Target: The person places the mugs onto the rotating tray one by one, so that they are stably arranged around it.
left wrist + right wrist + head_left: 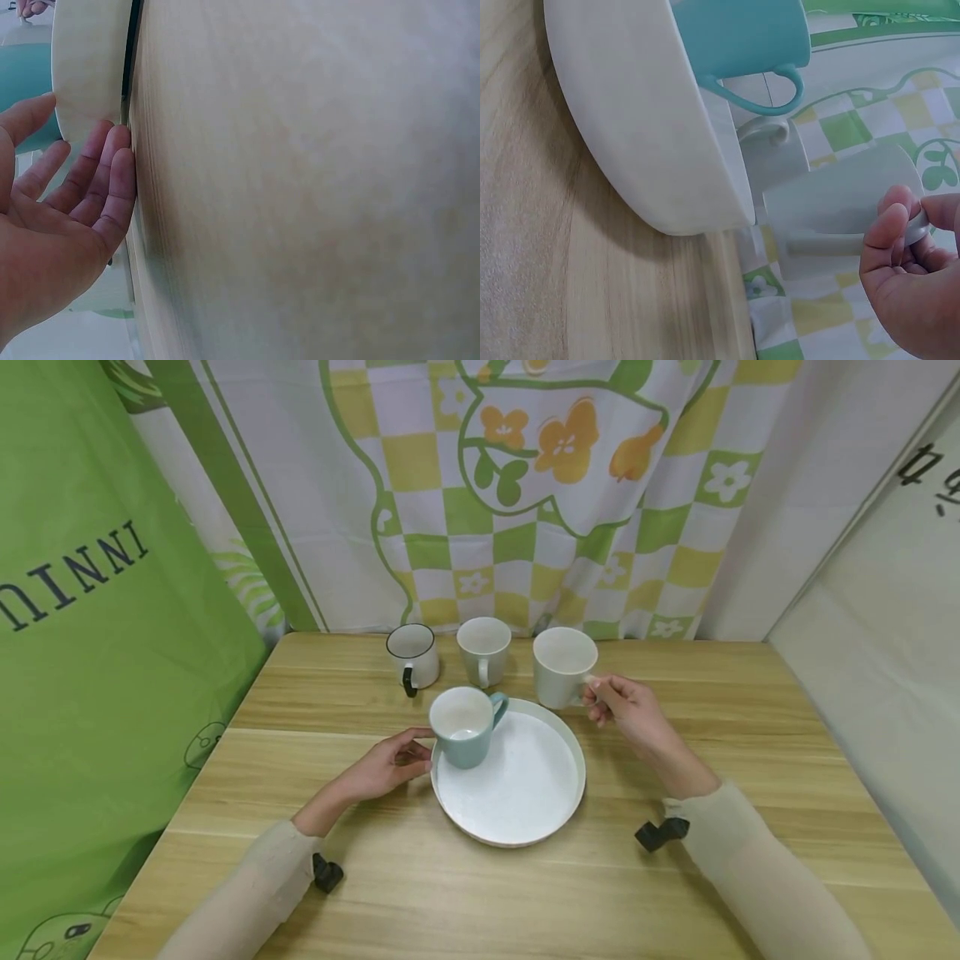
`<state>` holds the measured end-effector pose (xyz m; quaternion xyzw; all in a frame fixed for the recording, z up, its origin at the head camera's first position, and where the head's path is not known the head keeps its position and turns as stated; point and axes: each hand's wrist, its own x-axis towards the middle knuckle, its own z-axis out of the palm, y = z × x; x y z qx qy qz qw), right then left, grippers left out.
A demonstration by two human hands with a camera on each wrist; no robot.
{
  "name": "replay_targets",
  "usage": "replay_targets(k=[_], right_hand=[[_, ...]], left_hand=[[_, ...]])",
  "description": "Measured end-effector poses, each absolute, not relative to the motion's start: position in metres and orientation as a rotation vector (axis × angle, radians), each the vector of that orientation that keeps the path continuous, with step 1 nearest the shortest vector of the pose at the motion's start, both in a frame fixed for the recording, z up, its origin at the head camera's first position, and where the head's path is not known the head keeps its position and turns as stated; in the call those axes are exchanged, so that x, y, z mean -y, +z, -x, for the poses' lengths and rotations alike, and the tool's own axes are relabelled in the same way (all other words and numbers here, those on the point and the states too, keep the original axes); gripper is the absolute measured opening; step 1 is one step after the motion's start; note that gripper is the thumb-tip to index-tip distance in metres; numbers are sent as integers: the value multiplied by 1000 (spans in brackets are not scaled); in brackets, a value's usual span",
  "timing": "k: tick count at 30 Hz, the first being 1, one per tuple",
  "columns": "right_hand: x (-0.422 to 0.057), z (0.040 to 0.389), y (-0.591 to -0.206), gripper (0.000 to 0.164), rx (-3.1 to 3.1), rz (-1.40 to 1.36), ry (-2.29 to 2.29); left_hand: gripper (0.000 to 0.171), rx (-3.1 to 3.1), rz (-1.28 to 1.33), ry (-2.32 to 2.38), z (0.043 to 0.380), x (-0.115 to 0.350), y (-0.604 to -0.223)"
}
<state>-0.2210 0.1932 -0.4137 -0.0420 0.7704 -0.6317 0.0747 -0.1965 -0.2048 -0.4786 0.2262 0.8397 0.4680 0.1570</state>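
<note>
A round white tray (517, 793) lies on the table, with a teal mug (467, 745) standing upright at its left back side. My left hand (393, 764) is at the tray's left edge; in the left wrist view its loosely bent fingers (105, 184) touch the outer wall, the thumb near the rim. My right hand (630, 706) pinches the handle of a large white mug (558, 681) behind the tray. In the right wrist view this mug (840, 199) looks raised off the table and slightly tilted, its handle (825, 244) between thumb and fingers.
At the back of the wooden table (750, 760) stand a white mug with black rim and handle (423, 667) and a plain white mug (480, 660). A patterned curtain (555, 527) hangs behind the table edge; a green cloth (112, 610) hangs on the left.
</note>
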Motion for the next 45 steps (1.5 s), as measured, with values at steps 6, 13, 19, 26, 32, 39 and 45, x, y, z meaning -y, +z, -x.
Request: replay_targets(k=[6,13,19,26,32,39,45], right_hand=[[-194,217,-412,40,-2292,158,-1910],[-195,213,-410,35,-2287,179,-1923],[-196,207,-406,27,-2271,178,-1910],[-196,202,-407,29,-2267,200,-1895],[-197,198,-411,24,-2245,217,-1900],[-197,193,-412,31,-2262,244,-1845],[-195,190,-415,34,-2269,278,-1819]], left_hand=[[50,-2409,-654,1340,196,204,-479],[50,-2410,-652,1346,197,204,-478],[50,-2413,-645,1335,198,204,-478],[50,-2407,-651,1337,197,204,-479],[50,-2412,-630,1324,196,204,-479],[50,-2410,-631,1321,195,203,-477],[50,-2403,-617,1320,195,203,-477]])
